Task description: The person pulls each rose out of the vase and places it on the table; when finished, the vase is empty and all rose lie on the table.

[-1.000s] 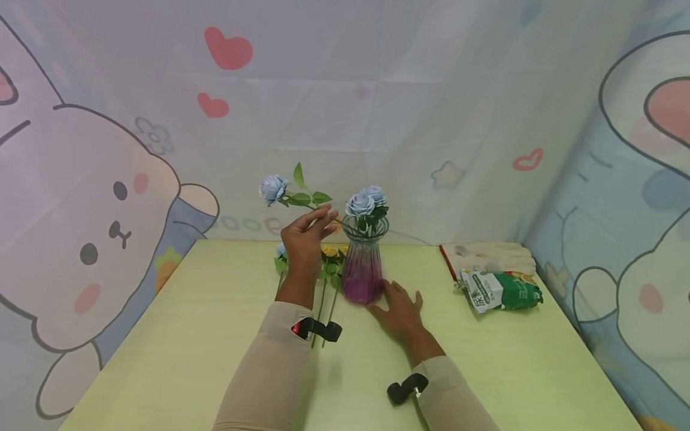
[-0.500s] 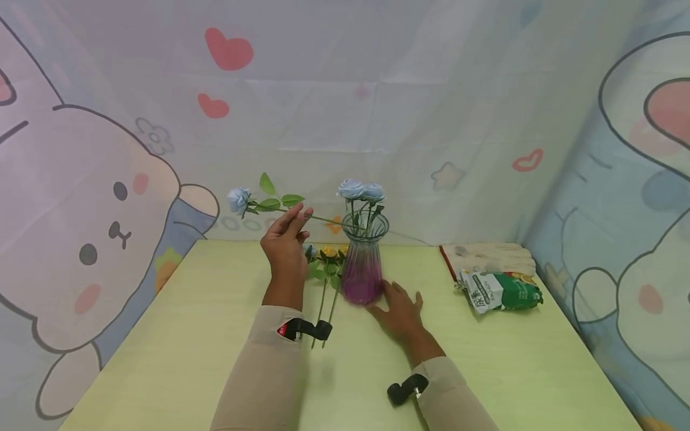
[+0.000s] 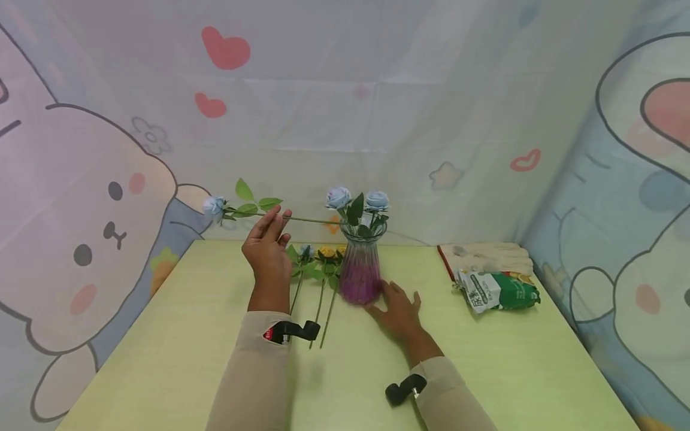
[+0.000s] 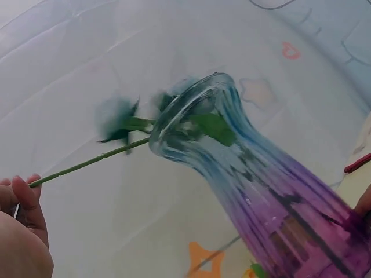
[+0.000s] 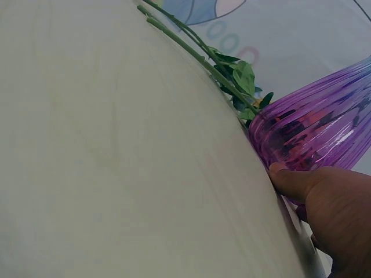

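Above the table (image 3: 517, 371); left hand (image 3: 268, 251) pinches stem (image 3: 312, 221).

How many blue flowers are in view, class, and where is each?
4 blue flowers: one held by the left hand, two in the vase, one lying beside the yellow flowers. Others may be hidden.

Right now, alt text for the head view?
Left hand pinches a nearly level blue rose, stem at the rim of a purple vase; two more blue roses stand inside. Right hand touches the vase's base; a packet lies nearby.
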The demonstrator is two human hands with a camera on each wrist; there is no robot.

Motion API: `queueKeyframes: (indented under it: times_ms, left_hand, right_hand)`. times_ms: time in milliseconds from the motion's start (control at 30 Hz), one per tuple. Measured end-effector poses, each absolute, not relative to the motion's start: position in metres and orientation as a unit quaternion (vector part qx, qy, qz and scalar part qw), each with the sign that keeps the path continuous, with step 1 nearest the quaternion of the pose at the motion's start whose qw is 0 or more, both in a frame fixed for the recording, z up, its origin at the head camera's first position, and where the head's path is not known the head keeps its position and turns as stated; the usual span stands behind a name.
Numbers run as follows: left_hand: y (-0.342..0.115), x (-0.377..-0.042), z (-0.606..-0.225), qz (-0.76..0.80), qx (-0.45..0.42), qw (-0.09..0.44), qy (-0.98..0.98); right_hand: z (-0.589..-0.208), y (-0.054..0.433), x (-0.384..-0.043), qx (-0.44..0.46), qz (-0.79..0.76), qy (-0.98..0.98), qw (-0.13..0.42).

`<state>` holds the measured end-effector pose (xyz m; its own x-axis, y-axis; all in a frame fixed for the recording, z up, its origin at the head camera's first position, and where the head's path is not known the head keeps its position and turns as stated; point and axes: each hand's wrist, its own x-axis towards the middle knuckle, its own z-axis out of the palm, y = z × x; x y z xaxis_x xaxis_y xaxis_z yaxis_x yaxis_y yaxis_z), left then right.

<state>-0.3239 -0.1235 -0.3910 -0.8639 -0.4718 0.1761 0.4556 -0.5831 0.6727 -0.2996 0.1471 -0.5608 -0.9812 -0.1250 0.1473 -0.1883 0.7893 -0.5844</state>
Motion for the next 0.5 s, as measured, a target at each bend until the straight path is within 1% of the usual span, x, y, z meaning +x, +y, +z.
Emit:
queueKeyframes:
  times_ms: [100,200,500]
  left_hand:
    - [-0.13,-0.324,-0.388,-0.886,0.004,0.272,-0.376]
    - [-0.137,-0.323,-0.388,-0.887,0.002,0.271,-0.374]
    - [-0.158,-0.317,-0.4,-0.89,0.037,0.251,-0.379]
  right_hand:
    - [-0.56,0.147,-0.3,0.083,0.309,-0.946,0.052]
    - [-0.56,0.147,-0.3,0.083,0.306,-0.947,0.055]
    - [-0.561,0.146,-0.299,0.084,0.31,-0.946,0.052]
